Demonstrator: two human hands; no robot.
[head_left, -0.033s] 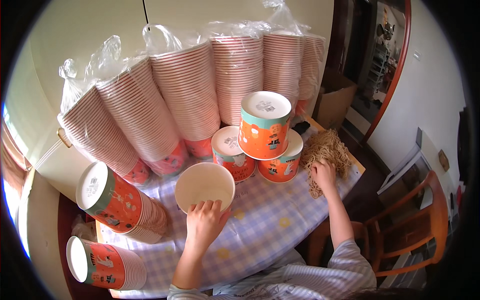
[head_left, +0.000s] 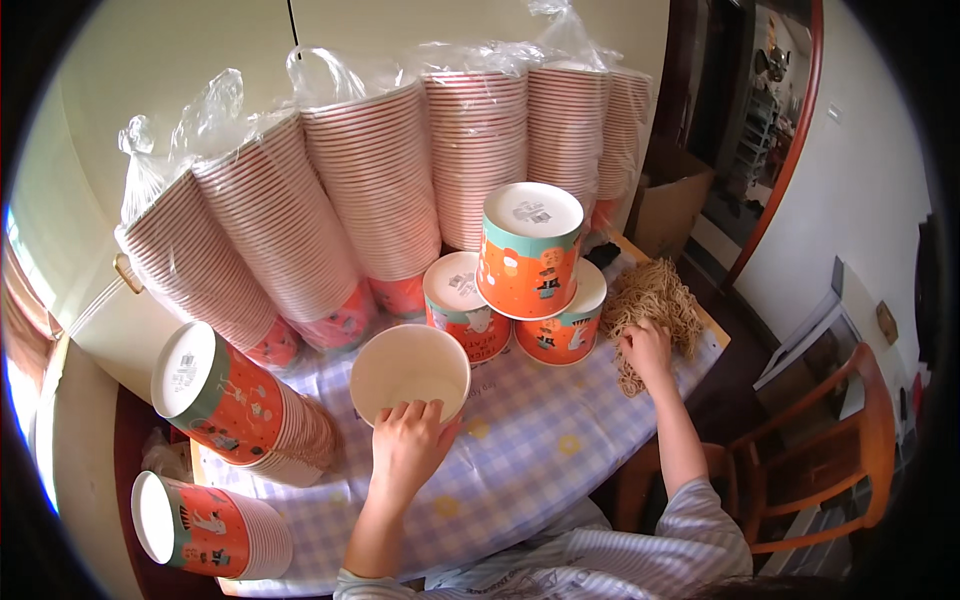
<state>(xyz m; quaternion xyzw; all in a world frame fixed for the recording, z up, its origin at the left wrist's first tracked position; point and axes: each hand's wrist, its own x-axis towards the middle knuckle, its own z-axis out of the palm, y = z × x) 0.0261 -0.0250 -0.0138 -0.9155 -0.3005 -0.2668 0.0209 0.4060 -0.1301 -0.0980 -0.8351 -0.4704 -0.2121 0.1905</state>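
An open white paper tub (head_left: 408, 365) stands mouth up on the table in front of me. My left hand (head_left: 408, 445) grips its near rim, with the fingers curled over the edge. At the table's right end lies a heap of tan, crinkled paper shreds (head_left: 660, 295). My right hand (head_left: 648, 345) is at its near side, fingers bent and closed on some of the strands; the fingertips are partly hidden. Just left of the heap, an orange and green tub (head_left: 530, 275) rests upside down on two others like it, a left one (head_left: 468, 335) and a right one (head_left: 560, 335).
Tall stacks of nested tubs (head_left: 370, 180) in clear plastic bags line the back. Two unbagged nested stacks, one larger (head_left: 235, 400) and one smaller (head_left: 215, 525), lean at the left on the checked tablecloth (head_left: 520, 480). A wooden chair (head_left: 830, 450) and a cardboard box (head_left: 672, 200) are at the right.
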